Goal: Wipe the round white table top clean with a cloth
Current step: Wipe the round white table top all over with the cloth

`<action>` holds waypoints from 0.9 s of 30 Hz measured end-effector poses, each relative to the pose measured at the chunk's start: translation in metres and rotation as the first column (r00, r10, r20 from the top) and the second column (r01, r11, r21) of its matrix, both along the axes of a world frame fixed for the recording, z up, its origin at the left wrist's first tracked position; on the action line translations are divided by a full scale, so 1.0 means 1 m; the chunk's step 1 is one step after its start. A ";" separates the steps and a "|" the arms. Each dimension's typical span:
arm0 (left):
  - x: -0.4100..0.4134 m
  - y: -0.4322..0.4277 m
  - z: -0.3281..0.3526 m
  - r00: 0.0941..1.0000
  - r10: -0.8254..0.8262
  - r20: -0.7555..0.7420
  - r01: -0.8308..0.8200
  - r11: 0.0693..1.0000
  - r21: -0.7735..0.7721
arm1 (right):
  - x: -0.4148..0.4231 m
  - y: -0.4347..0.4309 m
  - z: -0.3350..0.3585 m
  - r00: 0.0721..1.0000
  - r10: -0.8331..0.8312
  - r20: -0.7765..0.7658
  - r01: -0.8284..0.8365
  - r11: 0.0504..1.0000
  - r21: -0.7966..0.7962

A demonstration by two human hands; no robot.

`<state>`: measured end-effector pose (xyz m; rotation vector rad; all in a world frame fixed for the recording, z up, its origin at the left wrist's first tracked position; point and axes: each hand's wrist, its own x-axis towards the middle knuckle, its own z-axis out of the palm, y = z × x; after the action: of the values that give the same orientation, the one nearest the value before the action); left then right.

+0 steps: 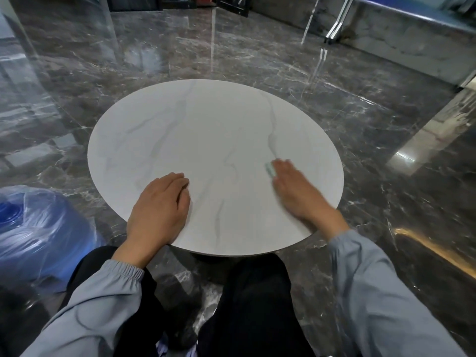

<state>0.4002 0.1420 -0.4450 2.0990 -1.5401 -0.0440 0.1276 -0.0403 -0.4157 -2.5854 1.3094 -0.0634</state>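
The round white table top with faint grey veins stands low in front of my knees. My right hand lies flat on its right part, fingers straight, pressing a small pale cloth onto the surface. Only a greenish-white corner of the cloth shows past my fingertips; the hand is motion-blurred. My left hand rests palm down on the near left part of the top, its fingers slightly bent, holding nothing.
Glossy dark marble floor surrounds the table. A blue water jug wrapped in clear plastic lies at the left by my knee. A grey stone ledge and metal frame legs stand at the far right.
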 end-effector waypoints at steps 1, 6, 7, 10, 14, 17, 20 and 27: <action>0.000 0.000 0.000 1.000 0.001 0.006 -0.001 1.000 0.002 | -0.017 -0.021 0.000 0.996 -0.090 0.009 0.090 0.996 -0.010; -0.002 -0.002 0.000 1.000 0.004 0.017 -0.004 1.000 -0.021 | -0.071 -0.083 -0.005 0.890 -0.449 0.080 0.450 0.893 0.012; -0.001 -0.002 -0.001 1.000 0.006 0.021 -0.006 1.000 -0.026 | -0.075 -0.090 -0.007 0.868 -0.490 0.087 0.490 0.872 0.022; -0.003 -0.001 0.000 1.000 0.012 0.020 -0.011 0.999 -0.031 | -0.077 -0.099 -0.002 0.826 -0.558 0.074 0.557 0.830 0.036; -0.003 -0.003 0.000 1.000 0.019 0.008 -0.018 0.999 -0.036 | -0.049 -0.101 0.003 0.887 -0.458 0.057 0.459 0.889 0.003; -0.004 -0.002 0.003 0.999 0.026 -0.035 -0.028 0.999 -0.034 | -0.005 -0.083 0.006 0.966 -0.254 0.042 0.254 0.967 -0.013; -0.007 0.002 0.008 0.988 0.064 -0.143 -0.074 0.995 -0.067 | 0.053 -0.045 0.005 0.999 -0.020 0.025 0.019 1.000 0.003; -0.001 0.011 0.014 0.859 0.036 -0.511 -0.257 0.894 -0.368 | 0.129 0.117 -0.010 0.843 0.536 0.055 -0.531 0.844 -0.081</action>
<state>0.3993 0.1535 -0.4313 1.6766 -0.9673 -0.1609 0.2570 0.0770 -0.4261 -2.8687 0.5253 -0.1016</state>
